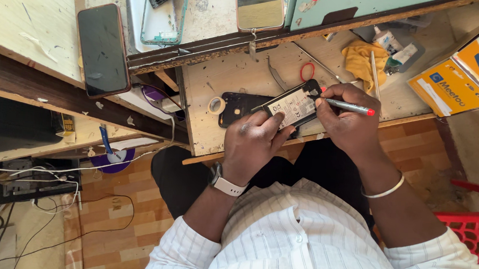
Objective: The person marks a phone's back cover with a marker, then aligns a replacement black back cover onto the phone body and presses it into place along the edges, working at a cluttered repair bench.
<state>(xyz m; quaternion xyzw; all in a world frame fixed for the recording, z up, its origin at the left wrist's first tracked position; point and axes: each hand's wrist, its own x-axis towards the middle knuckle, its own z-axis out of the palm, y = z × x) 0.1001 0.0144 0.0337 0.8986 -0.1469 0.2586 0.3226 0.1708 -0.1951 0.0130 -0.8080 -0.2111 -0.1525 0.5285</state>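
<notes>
Workbench (226,77), opened phone (292,105) partly under hands

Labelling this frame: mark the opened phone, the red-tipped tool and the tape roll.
opened phone (293,105): head view, on the white battery label.
red-tipped tool (347,106): head view, mid-shaft, in the right hand.
tape roll (216,105): head view, on the ring's rim, left of the phone.

Left hand (253,138) steadies phone (292,105); right hand (350,117) holds screwdriver (349,107).
</notes>
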